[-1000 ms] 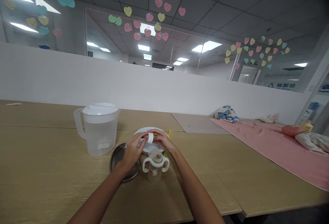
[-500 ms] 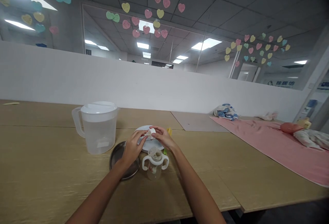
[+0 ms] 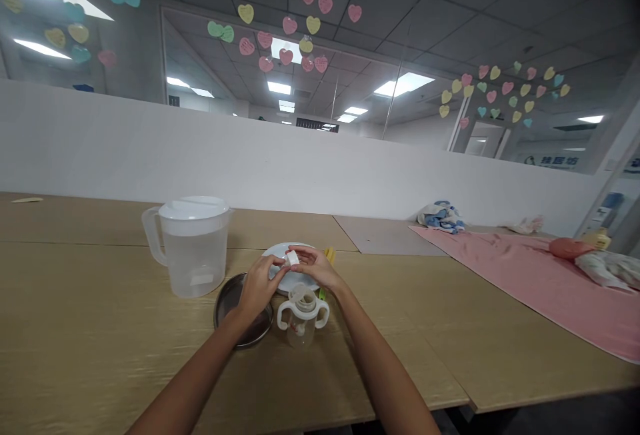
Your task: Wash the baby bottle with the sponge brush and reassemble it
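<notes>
A small white bottle collar (image 3: 293,258) is held up between both hands, over the white plate (image 3: 275,250). My left hand (image 3: 259,283) pinches it from the left, fingers closed. From the right, my right hand (image 3: 319,268) grips its other side with bent fingers. Something pale and clear seems to show at the collar, too small to make out. Just below the hands, an open clear baby bottle (image 3: 301,332) with two white handles stands upright on the table. Beneath my left wrist lies a round metal dish (image 3: 226,302), partly covered by the arm.
A lidded clear plastic jug (image 3: 194,252) of water stands to the left. Yellow (image 3: 330,254) and green (image 3: 323,294) items lie partly hidden behind my right hand. A pink cloth (image 3: 530,275) covers the table's right side, with a bundled blue-and-white cloth (image 3: 441,216) at its back.
The white collar has turned and shifted slightly left between my fingers. Both hands stay close together over the plate; the bottle and dish have not moved.
</notes>
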Action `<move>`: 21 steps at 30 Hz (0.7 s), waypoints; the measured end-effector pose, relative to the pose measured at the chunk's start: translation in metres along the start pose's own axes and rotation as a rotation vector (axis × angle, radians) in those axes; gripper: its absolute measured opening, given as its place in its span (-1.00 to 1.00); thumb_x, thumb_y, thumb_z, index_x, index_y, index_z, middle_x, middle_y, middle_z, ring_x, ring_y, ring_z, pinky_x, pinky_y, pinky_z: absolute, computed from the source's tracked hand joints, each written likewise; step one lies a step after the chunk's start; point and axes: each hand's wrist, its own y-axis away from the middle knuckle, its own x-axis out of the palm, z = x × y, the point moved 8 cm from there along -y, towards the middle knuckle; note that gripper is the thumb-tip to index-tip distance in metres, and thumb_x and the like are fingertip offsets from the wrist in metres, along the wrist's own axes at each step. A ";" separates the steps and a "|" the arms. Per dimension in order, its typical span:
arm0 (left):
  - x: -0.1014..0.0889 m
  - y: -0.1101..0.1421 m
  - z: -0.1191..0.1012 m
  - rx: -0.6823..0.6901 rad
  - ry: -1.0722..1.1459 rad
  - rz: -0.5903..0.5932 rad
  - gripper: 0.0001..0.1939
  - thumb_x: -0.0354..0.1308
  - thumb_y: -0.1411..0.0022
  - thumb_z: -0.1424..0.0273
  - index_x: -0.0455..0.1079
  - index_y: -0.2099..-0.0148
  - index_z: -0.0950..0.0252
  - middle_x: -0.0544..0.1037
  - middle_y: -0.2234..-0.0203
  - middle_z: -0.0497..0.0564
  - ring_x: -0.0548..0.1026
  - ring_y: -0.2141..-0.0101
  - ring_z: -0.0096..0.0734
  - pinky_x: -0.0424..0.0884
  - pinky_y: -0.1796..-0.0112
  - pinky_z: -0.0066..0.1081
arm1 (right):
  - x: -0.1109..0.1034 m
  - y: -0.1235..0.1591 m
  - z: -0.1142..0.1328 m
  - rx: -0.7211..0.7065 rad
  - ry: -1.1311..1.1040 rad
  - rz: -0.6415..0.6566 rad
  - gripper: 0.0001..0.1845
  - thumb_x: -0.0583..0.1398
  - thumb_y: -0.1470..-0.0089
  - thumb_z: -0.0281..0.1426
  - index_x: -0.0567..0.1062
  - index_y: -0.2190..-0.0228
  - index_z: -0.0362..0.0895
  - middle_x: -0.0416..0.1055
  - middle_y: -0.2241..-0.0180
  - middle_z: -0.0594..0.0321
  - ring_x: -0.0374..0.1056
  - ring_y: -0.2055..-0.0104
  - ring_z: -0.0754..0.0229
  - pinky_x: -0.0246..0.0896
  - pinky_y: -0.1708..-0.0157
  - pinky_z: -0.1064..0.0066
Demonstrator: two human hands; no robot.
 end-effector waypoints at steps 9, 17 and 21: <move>-0.004 -0.005 -0.015 0.084 -0.032 -0.066 -0.85 0.07 -0.16 0.32 0.37 0.39 0.28 0.52 0.45 -0.03 0.45 0.35 -0.36 0.33 0.28 -0.39 | -0.014 -0.002 0.001 -0.022 0.072 -0.102 -0.40 0.38 0.34 -0.32 0.47 0.15 -0.13 0.44 0.16 0.13 0.34 0.11 0.14 0.18 0.02 0.23; -0.009 -0.006 -0.016 0.187 -0.044 -0.059 -0.86 0.09 -0.16 0.33 0.40 0.38 0.27 0.53 0.44 -0.04 0.45 0.34 -0.38 0.34 0.27 -0.40 | -0.010 0.001 0.008 -0.016 0.044 -0.046 -0.43 0.37 0.32 -0.31 0.47 0.16 -0.11 0.40 0.08 0.14 0.31 0.05 0.11 0.13 -0.03 0.21; -0.012 -0.011 -0.009 0.172 -0.012 -0.027 -0.87 0.11 -0.14 0.32 0.42 0.37 0.25 0.55 0.42 -0.04 0.47 0.34 -0.38 0.35 0.25 -0.40 | -0.009 0.003 0.012 -0.005 0.044 -0.008 -0.46 0.36 0.29 -0.30 0.48 0.16 -0.09 0.40 0.08 0.15 0.30 0.04 0.12 0.11 -0.04 0.23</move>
